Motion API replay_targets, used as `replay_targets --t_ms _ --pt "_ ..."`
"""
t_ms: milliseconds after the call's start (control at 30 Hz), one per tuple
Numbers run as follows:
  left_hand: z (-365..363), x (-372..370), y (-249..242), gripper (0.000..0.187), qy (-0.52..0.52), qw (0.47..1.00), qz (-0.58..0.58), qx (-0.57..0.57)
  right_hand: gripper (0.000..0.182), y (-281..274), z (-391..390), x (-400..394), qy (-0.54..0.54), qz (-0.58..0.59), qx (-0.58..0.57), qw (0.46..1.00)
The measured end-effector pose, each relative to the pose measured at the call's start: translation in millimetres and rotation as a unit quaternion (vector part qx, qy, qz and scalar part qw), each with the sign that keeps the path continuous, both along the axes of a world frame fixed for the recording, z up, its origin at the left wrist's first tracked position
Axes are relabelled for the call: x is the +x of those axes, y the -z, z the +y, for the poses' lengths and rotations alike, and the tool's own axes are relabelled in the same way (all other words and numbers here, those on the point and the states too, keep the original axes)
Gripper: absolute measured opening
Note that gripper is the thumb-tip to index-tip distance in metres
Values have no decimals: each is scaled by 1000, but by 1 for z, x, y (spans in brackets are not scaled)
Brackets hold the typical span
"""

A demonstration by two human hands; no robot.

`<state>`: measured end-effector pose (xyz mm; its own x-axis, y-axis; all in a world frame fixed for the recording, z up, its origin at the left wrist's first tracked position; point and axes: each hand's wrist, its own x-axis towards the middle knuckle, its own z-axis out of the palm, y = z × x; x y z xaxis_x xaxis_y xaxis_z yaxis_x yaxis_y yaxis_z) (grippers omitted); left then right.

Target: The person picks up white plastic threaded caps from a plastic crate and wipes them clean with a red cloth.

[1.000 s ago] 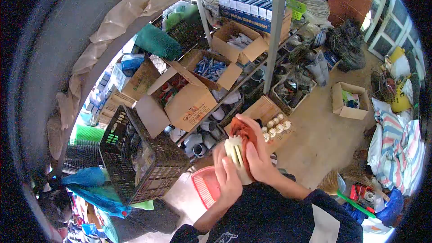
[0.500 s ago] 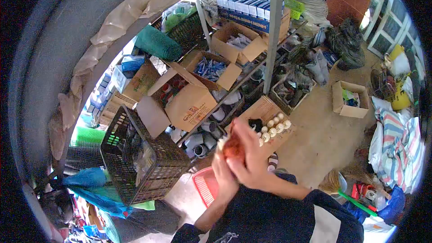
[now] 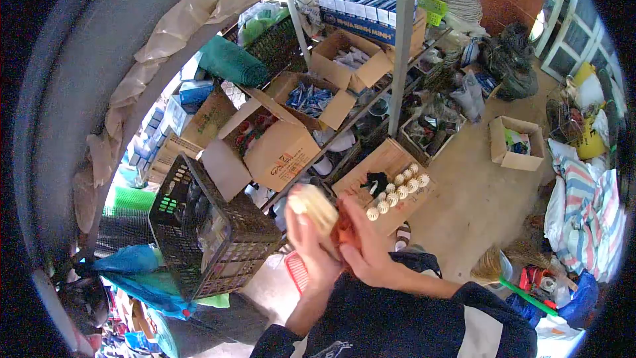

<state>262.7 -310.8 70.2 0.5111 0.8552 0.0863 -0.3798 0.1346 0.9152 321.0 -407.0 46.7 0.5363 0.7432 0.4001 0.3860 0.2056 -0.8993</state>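
Note:
My left hand (image 3: pixel 311 252) grips a cream-coloured plastic fitting (image 3: pixel 313 207), tilted up and to the left. My right hand (image 3: pixel 363 244) holds a reddish-orange cloth (image 3: pixel 344 229) pressed against the fitting's lower side. Both hands are close to my chest, above a red plastic basket (image 3: pixel 297 270). Just beyond them lies a flat cardboard box (image 3: pixel 384 159) with a row of several similar cream fittings (image 3: pixel 397 191) and a small black piece (image 3: pixel 377 181) on it.
A black plastic crate (image 3: pixel 199 225) stands at the left. Open cardboard boxes (image 3: pixel 278 152) of parts fill metal shelving behind a grey post (image 3: pixel 401 46). A small open box (image 3: pixel 515 142) sits on the concrete floor at right, near striped sacks (image 3: pixel 589 205).
The fitting has swung up and left in my left hand and now shows its cream side. The cloth in my right hand has slipped from over it to beneath it.

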Motion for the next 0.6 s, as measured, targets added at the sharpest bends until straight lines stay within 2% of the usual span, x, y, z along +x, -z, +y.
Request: replay_targets --t_ms 67,167,200,267,300,333,400,433,533,600 --pt "-1 -1 -16 59 -23 1000 15 4 68 0 -3 -4 -42 33 -8 999" --pt "-8 -15 25 60 90 995 -6 -52 69 -16 2 18 -26 -30 14 999" --pt "-14 -20 30 61 114 992 50 17 69 -23 5 25 -1 -24 24 999" --pt "-29 -18 23 60 115 991 71 -11 70 -33 11 32 47 -14 45 998" --pt "-30 -12 18 56 109 990 32 -79 70 -27 11 27 34 -5 28 999" --pt "-9 -14 33 59 87 985 91 119 71 -18 9 19 24 -12 19 999" --pt "-1 -3 1 57 2 993 66 96 72 1 4 -1 3 -28 2 1000" --pt "8 -4 4 54 -26 996 65 63 72 3 0 -10 -7 -27 -22 999" --pt "5 -11 10 50 -1 995 91 40 71 6 4 -2 -21 -10 -21 1000" --pt "-7 -18 6 60 45 975 155 150 69 -5 14 20 0 19 15 1000"
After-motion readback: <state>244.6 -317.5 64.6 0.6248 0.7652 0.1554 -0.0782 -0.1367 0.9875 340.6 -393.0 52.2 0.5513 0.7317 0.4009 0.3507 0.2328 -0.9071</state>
